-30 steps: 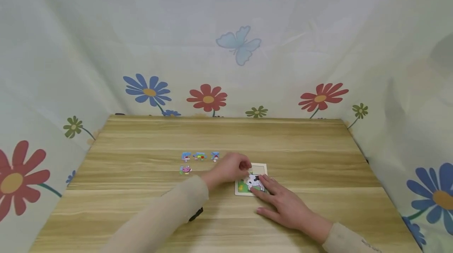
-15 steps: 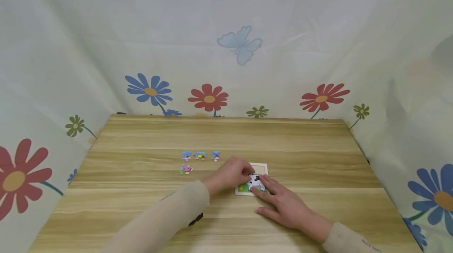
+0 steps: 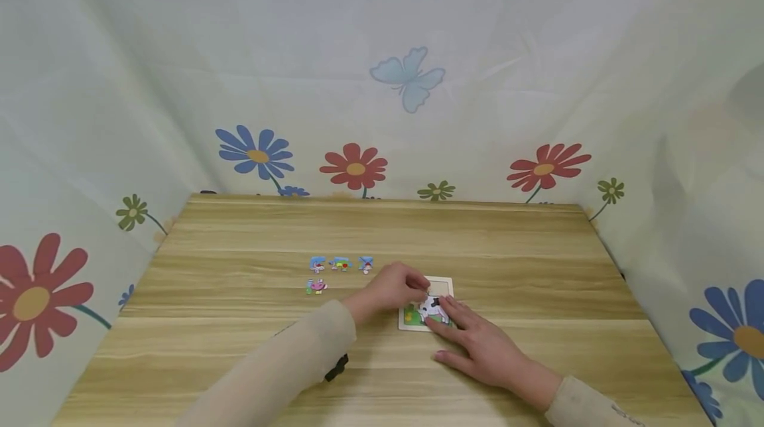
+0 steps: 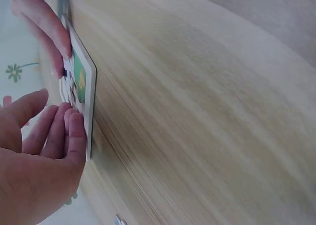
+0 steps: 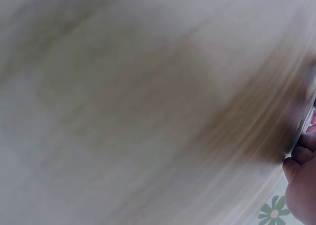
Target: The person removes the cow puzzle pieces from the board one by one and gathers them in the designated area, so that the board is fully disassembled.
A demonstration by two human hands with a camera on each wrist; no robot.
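A small framed jigsaw puzzle (image 3: 440, 287) lies on the table with a black-and-white cow picture (image 3: 431, 311) on green in its lower part. Pale bare backing shows along its upper part. My left hand (image 3: 394, 288) is over its left side, bent fingertips on the picture. In the left wrist view the thumb of that left hand (image 4: 42, 156) stands apart from the fingers, and no piece shows between them. From the lower right, my right hand (image 3: 486, 351) rests straight fingers on the cow's right side, covering that corner. The right wrist view catches only its curled-looking edge (image 5: 301, 180).
Several loose puzzle pieces lie left of the frame: three blue-topped ones, including one with a red-and-yellow pattern (image 3: 341, 264), in a row, and a pink one (image 3: 317, 286) below. The wood-grain table (image 3: 507, 248) meets a flower-printed cloth (image 3: 406, 29) at the back and sides.
My left fingertips have shifted slightly on the puzzle's left side, lowering toward the cow picture and then lifting a little. The right hand stays in place; the loose pieces lie unchanged.
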